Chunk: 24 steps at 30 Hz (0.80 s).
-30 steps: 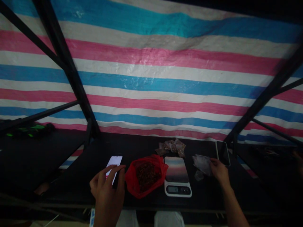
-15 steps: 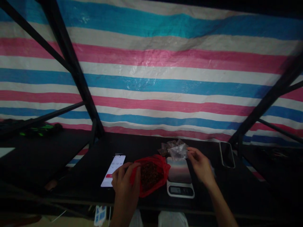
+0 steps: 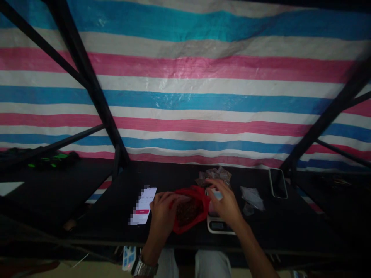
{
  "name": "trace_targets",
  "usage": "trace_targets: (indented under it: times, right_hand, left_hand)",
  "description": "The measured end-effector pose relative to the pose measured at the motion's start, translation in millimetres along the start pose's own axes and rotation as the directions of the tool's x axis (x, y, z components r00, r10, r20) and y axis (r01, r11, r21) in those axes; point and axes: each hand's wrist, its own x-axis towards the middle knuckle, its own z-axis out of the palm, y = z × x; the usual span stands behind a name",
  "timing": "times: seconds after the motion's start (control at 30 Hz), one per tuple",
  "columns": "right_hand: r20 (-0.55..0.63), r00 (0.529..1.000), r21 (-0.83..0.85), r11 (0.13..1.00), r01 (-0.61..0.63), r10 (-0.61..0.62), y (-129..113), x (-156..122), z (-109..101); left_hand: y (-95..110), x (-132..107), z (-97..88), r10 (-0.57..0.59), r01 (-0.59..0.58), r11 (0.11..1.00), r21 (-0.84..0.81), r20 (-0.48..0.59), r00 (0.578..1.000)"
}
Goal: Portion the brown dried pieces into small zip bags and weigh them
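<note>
A red plastic bag [image 3: 193, 220] full of dark dried bits lies open on the black table [image 3: 162, 177]. My left hand [image 3: 162, 212] rests at the bag's left rim, fingers curled on the plastic. My right hand [image 3: 224, 202] hovers over the white kitchen scale [image 3: 217, 227], pinching a small clear pouch [image 3: 216, 194] above its platform. Most of the scale is hidden under that hand.
A lit phone [image 3: 143, 205] lies left of the bag. A pile of filled small pouches [image 3: 216, 174] sits behind the scale. Empty clear pouches [image 3: 252, 197] and a dark phone [image 3: 278, 183] lie to the right. Black frame bars and a striped tarp rise behind.
My left hand left the lit phone and came to the red bag. My right hand picked a clear pouch from the right pile and brought it over the scale.
</note>
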Motion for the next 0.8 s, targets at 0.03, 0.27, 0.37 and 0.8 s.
trace_targets:
  times: [0.03,0.27,0.37,0.8]
  right_hand:
    - [-0.055,0.992,-0.095,0.988,-0.118,0.113,16.3,2.9,-20.6]
    - [0.257,0.854,-0.310,0.876,-0.369,0.451,121.5,25.3,-130.5]
    - [0.442,0.747,-0.348,0.863,-0.366,0.496,139.2,23.2,-129.3]
    - [0.528,0.715,-0.252,0.888,-0.384,0.458,156.0,-1.2,-112.5]
  left_hand:
    - [-1.5,0.9,-0.3,-0.006,0.006,1.000,-0.021,0.000,1.000]
    - [-3.2,2.1,-0.4,-0.041,0.036,0.986,-0.164,-0.028,0.999]
    - [-0.8,1.1,-0.3,-0.053,0.043,0.980,-0.193,-0.045,0.998]
    - [-4.9,4.6,-21.6,-0.113,0.090,0.973,-0.211,-0.097,0.989]
